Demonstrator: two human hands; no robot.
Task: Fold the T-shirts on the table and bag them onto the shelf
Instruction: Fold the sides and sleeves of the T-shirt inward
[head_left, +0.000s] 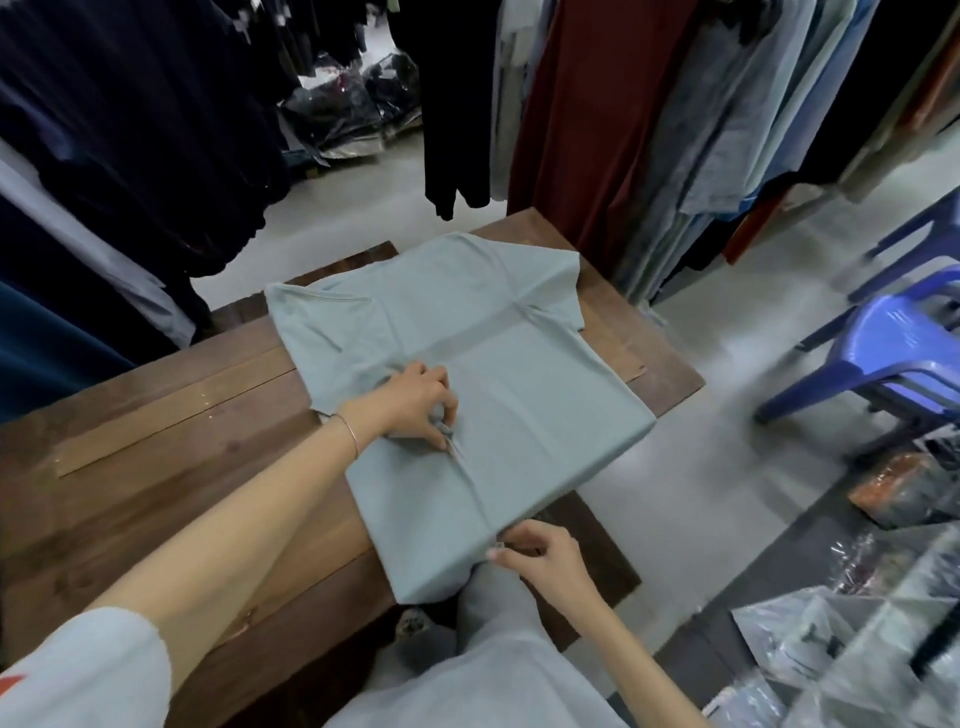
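- Clear plastic bags (852, 639) lie heaped at the lower right, with pale folded cloth showing through; what garments they hold I cannot tell.
- More dark bagged bundles (353, 111) sit on the floor far behind the desk, their contents too dim to make out.
- The pale green T-shirt (498, 364) lies flat on the wooden desk (156, 426), collar end away from the person, sleeves spread out, its near hem hanging slightly over the desk's front edge.
- The left arm reaches forward across the desk, a thin bracelet (353, 434) on the wrist; the left hand (415, 400) rests on the middle of the shirt, knuckles up.
- Its fingers (441, 431) are curled and pinch a small gather of the fabric, with creases running out from the pinch.
- The right arm comes in from the lower right, bent at the wrist; the right hand (540, 558) sits at the shirt's near hem.
- Its thumb and forefinger are pressed together, pinching the hem edge, the other fingers loosely curled.
- Hanging garments (597, 104) in dark, maroon and blue tones surround the desk, and a blue plastic chair (883, 353) stands to the right.
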